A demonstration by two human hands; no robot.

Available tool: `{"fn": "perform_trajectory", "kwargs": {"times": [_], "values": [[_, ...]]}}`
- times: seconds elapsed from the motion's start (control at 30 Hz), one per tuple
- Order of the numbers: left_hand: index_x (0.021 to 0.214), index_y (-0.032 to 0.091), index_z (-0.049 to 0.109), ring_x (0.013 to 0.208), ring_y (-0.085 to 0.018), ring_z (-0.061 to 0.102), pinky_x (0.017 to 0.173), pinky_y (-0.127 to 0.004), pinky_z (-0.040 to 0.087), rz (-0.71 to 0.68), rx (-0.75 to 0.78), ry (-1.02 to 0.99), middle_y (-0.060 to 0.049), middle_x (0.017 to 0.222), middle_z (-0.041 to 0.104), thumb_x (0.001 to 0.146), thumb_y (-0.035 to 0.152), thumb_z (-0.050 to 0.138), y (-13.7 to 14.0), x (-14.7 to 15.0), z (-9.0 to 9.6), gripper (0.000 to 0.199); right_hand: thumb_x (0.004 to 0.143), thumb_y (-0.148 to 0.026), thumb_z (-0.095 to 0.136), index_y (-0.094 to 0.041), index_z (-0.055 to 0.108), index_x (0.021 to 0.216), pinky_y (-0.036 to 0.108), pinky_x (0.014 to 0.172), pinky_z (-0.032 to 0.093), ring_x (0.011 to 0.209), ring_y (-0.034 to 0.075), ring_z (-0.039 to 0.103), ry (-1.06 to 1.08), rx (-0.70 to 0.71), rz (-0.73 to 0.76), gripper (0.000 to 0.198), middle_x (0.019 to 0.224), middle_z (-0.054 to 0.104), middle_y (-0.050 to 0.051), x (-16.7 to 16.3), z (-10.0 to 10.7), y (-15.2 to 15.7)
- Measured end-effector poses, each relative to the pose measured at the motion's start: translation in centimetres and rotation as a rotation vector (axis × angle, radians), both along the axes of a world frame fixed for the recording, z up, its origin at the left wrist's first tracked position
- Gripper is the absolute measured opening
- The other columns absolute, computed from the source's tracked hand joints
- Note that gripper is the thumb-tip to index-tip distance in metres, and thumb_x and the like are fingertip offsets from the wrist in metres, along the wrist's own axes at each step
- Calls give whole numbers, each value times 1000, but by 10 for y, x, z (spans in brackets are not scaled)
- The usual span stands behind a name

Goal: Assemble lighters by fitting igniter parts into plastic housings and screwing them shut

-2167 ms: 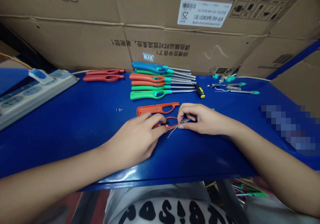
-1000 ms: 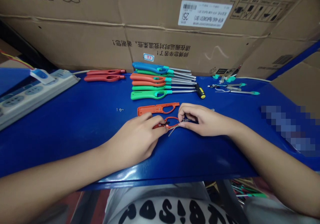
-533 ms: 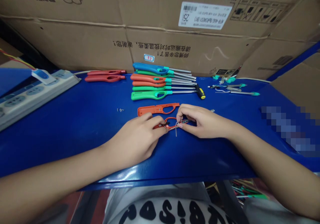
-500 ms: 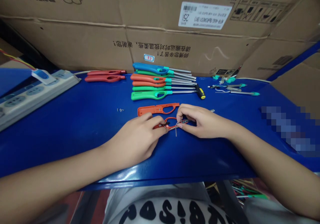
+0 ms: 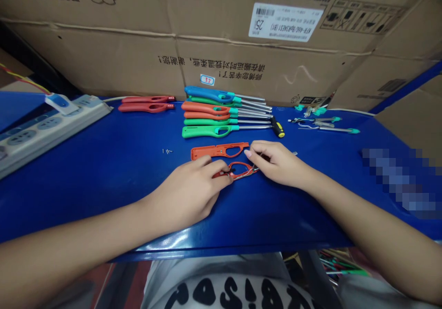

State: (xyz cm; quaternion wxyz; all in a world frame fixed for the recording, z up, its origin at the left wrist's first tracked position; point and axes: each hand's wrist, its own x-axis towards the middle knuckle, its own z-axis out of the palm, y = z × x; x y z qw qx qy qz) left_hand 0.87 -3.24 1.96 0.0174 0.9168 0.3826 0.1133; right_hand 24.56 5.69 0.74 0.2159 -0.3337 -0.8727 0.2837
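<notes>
My left hand (image 5: 198,187) is closed on the left end of an orange-red lighter handle half (image 5: 241,165), whose loop-shaped opening shows past my fingers. A dark piece and a thin pale wire lie along this half. My right hand (image 5: 278,161) pinches at the right end of the half; a small metallic bit shows below the thumb, but my fingers hide what they hold. Just behind lies another orange handle half (image 5: 209,152), its inner side up and apart from my left hand.
Assembled gas lighters (image 5: 207,132) with metal rods lie at the back beside a black-yellow screwdriver (image 5: 278,127). Small screws (image 5: 168,151) are at left. Red handles (image 5: 147,108), a power strip (image 5: 51,124) and lighter rods with wires (image 5: 326,128) lie around. A cardboard box (image 5: 120,55) backs the blue table (image 5: 113,189).
My right hand has shifted slightly right along the handle half, uncovering more of its loop. The thin strand hanging below its fingertips no longer shows. My left hand keeps its hold.
</notes>
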Motion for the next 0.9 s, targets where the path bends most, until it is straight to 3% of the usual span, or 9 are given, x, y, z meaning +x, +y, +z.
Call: {"fn": "perform_trajectory", "kwargs": {"times": [0.17,0.33,0.47,0.7,0.9], "values": [[119,18,71,108,-28,62,89,-43,59,-12,18,7,-10,112,67,98,11,48,0,-1,0,32,100,-28,54,-17,65,91,24,67,42,77,12,56,7,-111,216,18,88,63,2,9,2,4],[123,19,69,110,-29,62,87,-44,60,13,23,25,-11,121,64,96,11,49,-2,0,-1,34,96,-23,63,-17,69,95,23,65,42,75,11,55,-5,-116,321,8,94,64,3,13,5,6],[124,20,68,112,-29,62,88,-44,60,31,10,14,-10,126,62,95,11,50,-3,1,-1,35,91,-19,68,-17,67,95,23,68,42,80,12,56,-47,-96,328,5,94,65,3,12,6,4],[123,19,68,110,-28,63,90,-44,60,39,-7,-15,-9,121,64,95,10,49,-2,1,-1,35,91,-23,68,-17,66,90,23,58,35,63,10,42,-37,-128,262,6,79,60,-2,10,4,4],[120,19,69,108,-28,63,87,-44,60,34,-16,-33,-9,120,65,96,10,48,-2,1,0,33,91,-22,65,-16,67,88,24,56,34,57,9,39,-50,-158,156,7,73,57,-3,9,5,3]]}}
